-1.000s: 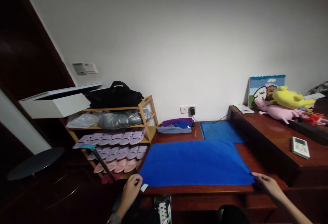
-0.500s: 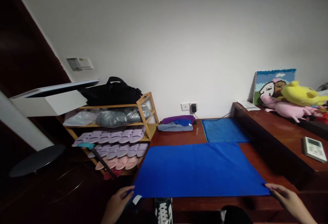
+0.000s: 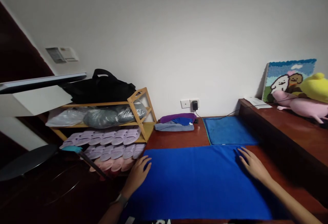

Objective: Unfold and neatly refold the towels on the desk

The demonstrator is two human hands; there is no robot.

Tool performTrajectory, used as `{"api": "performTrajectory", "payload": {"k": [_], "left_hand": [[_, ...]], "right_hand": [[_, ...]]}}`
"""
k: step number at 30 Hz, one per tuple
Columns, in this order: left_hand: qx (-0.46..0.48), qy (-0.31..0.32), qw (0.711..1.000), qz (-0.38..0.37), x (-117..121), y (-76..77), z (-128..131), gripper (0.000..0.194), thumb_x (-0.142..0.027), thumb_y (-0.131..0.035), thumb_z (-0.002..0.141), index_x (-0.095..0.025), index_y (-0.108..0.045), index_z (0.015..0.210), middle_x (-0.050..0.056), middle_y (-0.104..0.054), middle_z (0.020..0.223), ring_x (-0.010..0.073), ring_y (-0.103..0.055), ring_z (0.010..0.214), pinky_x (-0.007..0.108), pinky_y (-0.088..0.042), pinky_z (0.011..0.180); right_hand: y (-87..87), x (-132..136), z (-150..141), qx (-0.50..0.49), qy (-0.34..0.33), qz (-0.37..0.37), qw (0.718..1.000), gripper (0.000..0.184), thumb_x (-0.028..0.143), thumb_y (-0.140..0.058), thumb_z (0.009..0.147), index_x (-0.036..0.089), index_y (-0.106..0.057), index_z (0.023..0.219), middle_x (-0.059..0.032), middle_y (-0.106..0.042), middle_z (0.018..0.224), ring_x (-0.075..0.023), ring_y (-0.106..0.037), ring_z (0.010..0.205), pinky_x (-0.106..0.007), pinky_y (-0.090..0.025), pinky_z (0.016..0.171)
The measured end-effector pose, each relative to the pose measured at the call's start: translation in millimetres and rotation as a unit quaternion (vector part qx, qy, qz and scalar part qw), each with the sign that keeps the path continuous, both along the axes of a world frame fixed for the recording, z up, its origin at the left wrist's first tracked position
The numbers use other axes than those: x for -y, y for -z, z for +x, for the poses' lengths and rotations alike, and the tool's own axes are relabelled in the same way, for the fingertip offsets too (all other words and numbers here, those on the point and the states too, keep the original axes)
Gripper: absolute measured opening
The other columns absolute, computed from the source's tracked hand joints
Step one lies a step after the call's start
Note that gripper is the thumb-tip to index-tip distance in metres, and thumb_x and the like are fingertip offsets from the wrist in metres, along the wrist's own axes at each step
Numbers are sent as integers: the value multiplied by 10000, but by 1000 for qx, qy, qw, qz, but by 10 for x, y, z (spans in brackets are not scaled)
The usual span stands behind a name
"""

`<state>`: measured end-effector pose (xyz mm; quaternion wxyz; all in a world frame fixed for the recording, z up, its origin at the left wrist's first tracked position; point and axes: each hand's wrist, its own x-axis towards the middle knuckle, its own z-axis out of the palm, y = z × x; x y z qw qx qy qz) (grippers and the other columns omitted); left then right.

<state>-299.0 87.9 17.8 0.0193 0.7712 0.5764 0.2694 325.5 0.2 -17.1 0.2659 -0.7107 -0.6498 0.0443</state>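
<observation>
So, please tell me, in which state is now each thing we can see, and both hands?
Left hand: open
Right hand: open
Blue cloth: unfolded, spread out
Mat: lying flat
Small cloths: piled up
Adapter: plugged in
Slippers: in rows
Black bag: lying on the rack
Picture: upright, leaning

It was a home: slippers (image 3: pixel 105 138) filled a wooden rack (image 3: pixel 142 114) at left, and plush toys (image 3: pixel 303 106) lay at the right edge.
</observation>
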Motion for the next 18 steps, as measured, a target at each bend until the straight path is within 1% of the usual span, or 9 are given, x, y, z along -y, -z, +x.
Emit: {"api": "performTrajectory", "payload": {"k": [2,4,6,8,9,12,14,18], "left_hand": [[-39,-15,999,0,-278,74,127,491,-447,-411,967,-196,-689,1285,124,-618,1423,283,-557,1333,453,-406,1151],[-74,-38,996,-9,-480,207,158,522,-445,-419,975,-182,-635,1370,141,-568,1483,308,-502,1390,486,-381,1165],[-102,-50,993,-17,-600,360,128,545,-452,-424,982,-180,-597,1421,149,-537,1513,328,-458,1427,513,-351,1178],[-120,-49,991,-20,-652,481,83,560,-460,-412,993,-189,-564,1458,146,-508,1539,332,-423,1452,525,-314,1194],[-127,-48,991,-22,-662,518,66,565,-463,-402,998,-194,-551,1471,144,-493,1551,333,-411,1460,528,-303,1198],[-135,-45,989,-39,-662,532,55,582,-474,-386,1007,-188,-525,1494,154,-451,1578,342,-391,1470,526,-304,1193],[-134,-45,989,-47,-655,487,73,586,-482,-394,1010,-190,-513,1504,154,-427,1593,340,-379,1477,518,-304,1192],[-134,-50,987,-74,-652,360,98,596,-526,-422,1007,-233,-489,1522,133,-380,1623,336,-342,1497,505,-288,1199]], "right_hand": [[138,-245,-17,37,-10,-20,999,681,570,-296,947,192,-557,1449,-93,-472,1567,-294,-382,1477,-497,-307,1228],[297,-359,36,64,-12,-50,997,701,573,-267,963,190,-492,1504,-80,-412,1607,-293,-304,1513,-509,-273,1241],[424,-370,117,84,-6,-74,994,726,577,-225,976,173,-441,1540,-82,-370,1628,-289,-263,1527,-498,-261,1245],[494,-326,190,106,4,-88,990,741,581,-199,981,173,-393,1568,-76,-335,1644,-284,-235,1536,-499,-244,1249],[509,-297,218,115,11,-93,989,737,581,-195,981,189,-371,1579,-66,-328,1648,-280,-231,1538,-509,-235,1249],[510,-230,265,130,33,-102,986,715,584,-195,977,251,-333,1595,-33,-326,1650,-266,-234,1539,-539,-213,1247],[495,-212,275,129,39,-107,985,712,585,-189,974,267,-330,1596,-26,-322,1652,-260,-232,1540,-538,-215,1244],[476,-228,278,118,35,-120,985,730,591,-184,961,264,-323,1599,-34,-309,1658,-270,-228,1541,-543,-230,1237]]}}
